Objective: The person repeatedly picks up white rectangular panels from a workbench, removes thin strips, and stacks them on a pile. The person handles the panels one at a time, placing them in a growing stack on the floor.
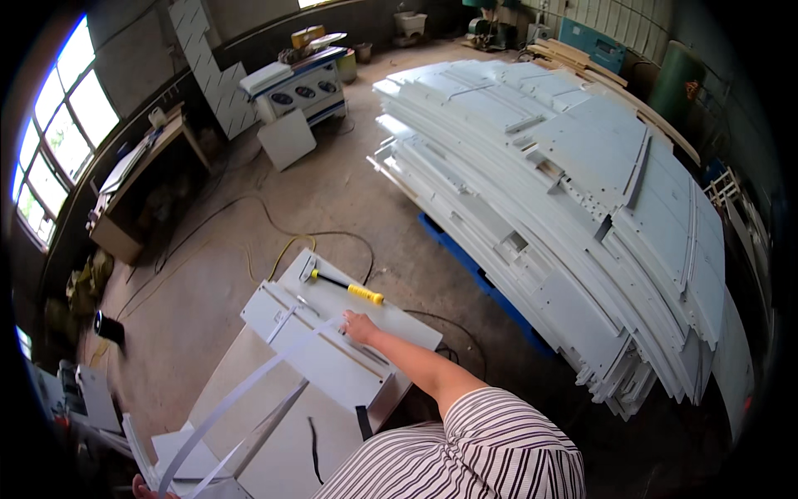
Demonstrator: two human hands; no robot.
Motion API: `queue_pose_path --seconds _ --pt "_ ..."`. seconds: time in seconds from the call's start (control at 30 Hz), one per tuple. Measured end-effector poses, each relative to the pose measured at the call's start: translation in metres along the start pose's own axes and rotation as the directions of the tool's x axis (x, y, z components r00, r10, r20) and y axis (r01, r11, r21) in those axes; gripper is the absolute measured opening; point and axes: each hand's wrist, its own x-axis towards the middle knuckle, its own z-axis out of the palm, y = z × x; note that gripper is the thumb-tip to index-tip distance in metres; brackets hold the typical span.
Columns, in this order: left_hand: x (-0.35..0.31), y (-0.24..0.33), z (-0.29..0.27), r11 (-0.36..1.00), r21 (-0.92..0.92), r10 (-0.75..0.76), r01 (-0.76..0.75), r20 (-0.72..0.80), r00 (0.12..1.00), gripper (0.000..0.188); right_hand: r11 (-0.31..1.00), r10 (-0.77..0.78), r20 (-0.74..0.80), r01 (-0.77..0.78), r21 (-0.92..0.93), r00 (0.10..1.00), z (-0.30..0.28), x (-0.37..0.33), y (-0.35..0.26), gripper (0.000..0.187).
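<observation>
My right arm reaches forward over a white panel bundle [332, 353], and my right hand [359, 327] is closed on a white strap [249, 381] at the bundle's top face. From there the strap runs down to the lower left corner, where my left hand [145, 489] is closed around it, partly cut off by the picture's edge. Another strap length crosses the bundle's left end. Just beyond my right hand lies a hammer [349, 288] with a yellow grip and black shaft, on a white board [407, 327] under the bundle.
A tall stack of white panels [532, 208] on a blue pallet [490, 291] fills the right side. Cables [274, 224] trail over the floor. A desk [137, 200] stands by the window, and a white machine [299, 93] stands farther back. A black cylinder [108, 327] is at left.
</observation>
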Motion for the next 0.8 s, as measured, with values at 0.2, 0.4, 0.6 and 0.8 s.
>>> queue_pose_path --seconds 0.2,0.4,0.6,0.8 --pt "0.033 0.085 0.084 0.989 -0.014 -0.147 0.146 -0.098 0.984 0.036 0.943 0.328 -0.135 -0.315 0.108 0.935 -0.072 -0.067 0.027 0.049" --pt "0.027 0.047 0.158 0.658 -0.552 -0.459 0.512 0.244 0.854 0.039 0.925 0.379 -0.218 -0.378 0.052 0.899 -0.098 -0.149 0.048 0.039" --pt "0.027 0.071 0.243 0.716 -0.523 -0.162 0.462 0.519 0.839 0.027 0.868 0.493 -0.249 -0.491 0.075 0.834 -0.122 -0.217 0.04 0.029" --pt "-0.014 0.031 0.327 0.918 -0.381 0.207 0.111 0.697 0.686 0.041 0.868 0.489 -0.256 -0.494 0.05 0.834 -0.109 -0.245 0.01 0.028"
